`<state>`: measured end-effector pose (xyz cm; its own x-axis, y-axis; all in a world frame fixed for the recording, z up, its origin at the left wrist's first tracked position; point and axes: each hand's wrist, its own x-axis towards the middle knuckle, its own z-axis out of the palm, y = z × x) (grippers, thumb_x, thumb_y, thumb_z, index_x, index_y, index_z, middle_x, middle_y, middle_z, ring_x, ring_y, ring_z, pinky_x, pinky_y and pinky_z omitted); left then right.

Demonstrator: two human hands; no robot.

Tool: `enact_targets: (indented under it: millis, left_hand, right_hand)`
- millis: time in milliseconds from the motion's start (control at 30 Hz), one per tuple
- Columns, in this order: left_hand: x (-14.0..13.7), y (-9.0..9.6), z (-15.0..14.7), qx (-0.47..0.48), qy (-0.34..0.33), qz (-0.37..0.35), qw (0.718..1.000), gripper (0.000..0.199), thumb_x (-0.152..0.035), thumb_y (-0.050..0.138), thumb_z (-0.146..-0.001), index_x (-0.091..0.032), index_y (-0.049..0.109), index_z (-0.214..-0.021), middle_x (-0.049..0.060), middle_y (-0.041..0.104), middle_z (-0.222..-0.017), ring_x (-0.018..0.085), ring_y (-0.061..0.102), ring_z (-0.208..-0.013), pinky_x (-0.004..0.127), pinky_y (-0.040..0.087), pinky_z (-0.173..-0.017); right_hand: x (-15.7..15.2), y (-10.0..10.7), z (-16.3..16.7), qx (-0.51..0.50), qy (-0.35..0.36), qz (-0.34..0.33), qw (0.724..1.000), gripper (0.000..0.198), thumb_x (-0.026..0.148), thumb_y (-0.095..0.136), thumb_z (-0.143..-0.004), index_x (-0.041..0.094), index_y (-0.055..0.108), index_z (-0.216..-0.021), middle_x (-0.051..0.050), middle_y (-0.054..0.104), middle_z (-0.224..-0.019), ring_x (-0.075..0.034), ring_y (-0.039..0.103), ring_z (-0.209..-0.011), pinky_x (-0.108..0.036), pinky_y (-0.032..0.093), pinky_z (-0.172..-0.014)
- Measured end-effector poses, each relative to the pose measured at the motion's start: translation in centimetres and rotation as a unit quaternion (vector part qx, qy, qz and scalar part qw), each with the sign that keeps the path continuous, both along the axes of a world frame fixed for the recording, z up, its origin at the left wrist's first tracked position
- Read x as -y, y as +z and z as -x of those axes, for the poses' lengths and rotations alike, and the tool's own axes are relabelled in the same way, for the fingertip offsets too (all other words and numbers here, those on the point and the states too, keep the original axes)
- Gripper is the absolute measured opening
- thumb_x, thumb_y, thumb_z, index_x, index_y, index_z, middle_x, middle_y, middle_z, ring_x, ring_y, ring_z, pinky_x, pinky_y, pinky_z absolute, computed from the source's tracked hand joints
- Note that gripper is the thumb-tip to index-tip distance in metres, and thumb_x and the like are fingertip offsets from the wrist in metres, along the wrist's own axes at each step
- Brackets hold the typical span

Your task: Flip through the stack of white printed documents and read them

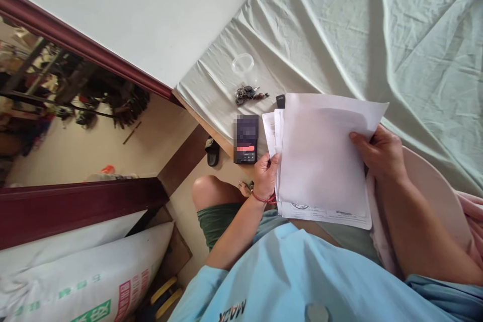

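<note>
**Papers (278, 161) gripped at both sides**

The left hand (265, 176) pinches the papers at their left edge, thumb bent against them. The right hand (383, 153) clamps the upper right side of the blank top sheet (324, 156), thumb flat on its face; its other fingers are hidden, so it may or may not take in lower pages. The papers lie between both grips, above the lap. A phone (247, 156) rests just beyond the left hand.
</note>
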<state>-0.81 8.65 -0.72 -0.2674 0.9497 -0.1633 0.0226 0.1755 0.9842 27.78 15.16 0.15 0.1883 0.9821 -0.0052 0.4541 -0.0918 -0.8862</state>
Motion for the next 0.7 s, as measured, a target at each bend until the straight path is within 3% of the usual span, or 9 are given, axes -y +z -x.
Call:
enact_targets:
  millis: [167, 300, 400, 467, 600, 700]
  left_hand:
    - [0.1, -0.2, 0.1, -0.010, 0.010, -0.006, 1.000, 0.038, -0.054, 0.068, -0.092, -0.017, 0.072, -0.085, -0.001, 0.068, -0.077, 0.014, 0.058, -0.073, 0.025, 0.048, -0.072]
    - [0.2, -0.6, 0.0, 0.034, 0.050, -0.001, 0.998, 0.042, -0.057, 0.069, -0.090, -0.017, 0.070, -0.078, -0.001, 0.065, -0.073, 0.013, 0.059, -0.073, 0.025, 0.049, -0.072]
    - [0.1, -0.5, -0.1, 0.045, 0.062, -0.001, 0.997, 0.040, -0.057, 0.071, -0.088, -0.017, 0.074, -0.084, 0.001, 0.071, -0.080, 0.015, 0.064, -0.079, 0.026, 0.052, -0.077]
    - [0.1, -0.3, -0.2, 0.050, 0.048, -0.004, 0.998, 0.040, -0.056, 0.071, -0.089, -0.017, 0.076, -0.090, 0.004, 0.075, -0.088, 0.017, 0.067, -0.085, 0.027, 0.054, -0.082]
    - [0.1, 0.0, -0.2, 0.057, 0.032, -0.008, 0.998, 0.042, -0.057, 0.070, -0.089, -0.016, 0.077, -0.091, 0.005, 0.076, -0.090, 0.018, 0.068, -0.086, 0.028, 0.055, -0.082]
    - [0.2, 0.0, -0.3, 0.071, 0.042, -0.010, 0.997, 0.044, -0.060, 0.070, -0.088, -0.017, 0.075, -0.087, 0.004, 0.074, -0.085, 0.016, 0.066, -0.081, 0.026, 0.054, -0.077]
  right_hand:
    - [0.2, 0.4, 0.4, -0.079, -0.026, 0.010, 0.997, 0.034, 0.038, 0.076, -0.078, 0.023, 0.069, -0.108, 0.002, 0.068, -0.082, -0.015, 0.057, -0.071, -0.028, 0.045, -0.063]
    - [0.1, 0.6, 0.7, -0.260, -0.015, -0.003, 0.966, 0.053, 0.032, 0.084, -0.072, 0.027, 0.065, -0.122, 0.003, 0.073, -0.095, -0.015, 0.065, -0.078, -0.027, 0.053, -0.067]
    - [0.1, 0.4, 0.7, -0.347, -0.001, 0.019, 0.938, 0.042, 0.029, 0.086, -0.070, 0.024, 0.075, -0.110, 0.001, 0.075, -0.090, -0.015, 0.066, -0.074, -0.029, 0.056, -0.072]
    - [0.1, 0.2, 0.7, -0.348, -0.018, 0.028, 0.937, 0.033, 0.027, 0.087, -0.068, 0.022, 0.079, -0.099, 0.001, 0.076, -0.085, -0.014, 0.066, -0.072, -0.029, 0.056, -0.072]
    - [-0.1, -0.1, 0.9, -0.339, -0.055, -0.016, 0.939, 0.024, 0.024, 0.086, -0.069, 0.022, 0.080, -0.091, 0.002, 0.078, -0.088, -0.010, 0.067, -0.076, -0.025, 0.055, -0.079]
    - [-0.6, 0.5, 1.2, -0.403, -0.110, -0.041, 0.908, 0.024, 0.020, 0.088, -0.061, 0.022, 0.079, -0.083, 0.002, 0.078, -0.084, -0.011, 0.067, -0.072, -0.028, 0.058, -0.081]
